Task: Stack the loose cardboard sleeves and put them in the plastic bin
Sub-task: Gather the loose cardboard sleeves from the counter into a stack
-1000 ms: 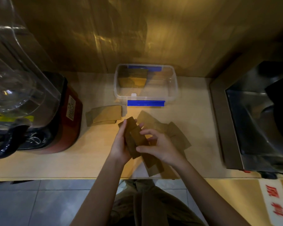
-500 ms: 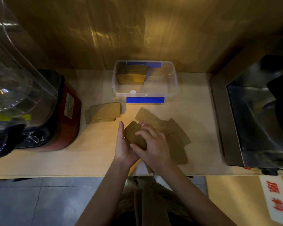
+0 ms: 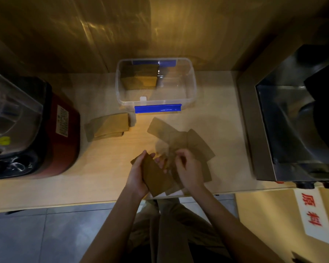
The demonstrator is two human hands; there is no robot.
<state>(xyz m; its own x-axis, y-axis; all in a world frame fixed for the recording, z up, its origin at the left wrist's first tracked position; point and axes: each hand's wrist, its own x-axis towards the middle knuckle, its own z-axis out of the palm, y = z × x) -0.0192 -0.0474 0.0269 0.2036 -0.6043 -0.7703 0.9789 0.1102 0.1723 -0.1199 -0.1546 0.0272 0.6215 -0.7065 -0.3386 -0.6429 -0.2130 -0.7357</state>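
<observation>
Hands gathering cardboard sleeves at the tabletop's (image 3: 207, 114) near edge

The left hand (image 3: 138, 175) has its grip closed around a small stack of sleeves (image 3: 156, 177); the right hand (image 3: 188, 171) curls over the loose sleeves (image 3: 180, 139) just beside it, grip unclear. The plastic bin (image 3: 193, 86) stands behind, already holding sleeves.

Pretty dim, yellowish light overall. Streaky glare is seen on the back wall (image 3: 106, 31). Corners are darkened and bent by the wide lens, and the right hand (image 3: 188, 168) is motion-blurred.
</observation>
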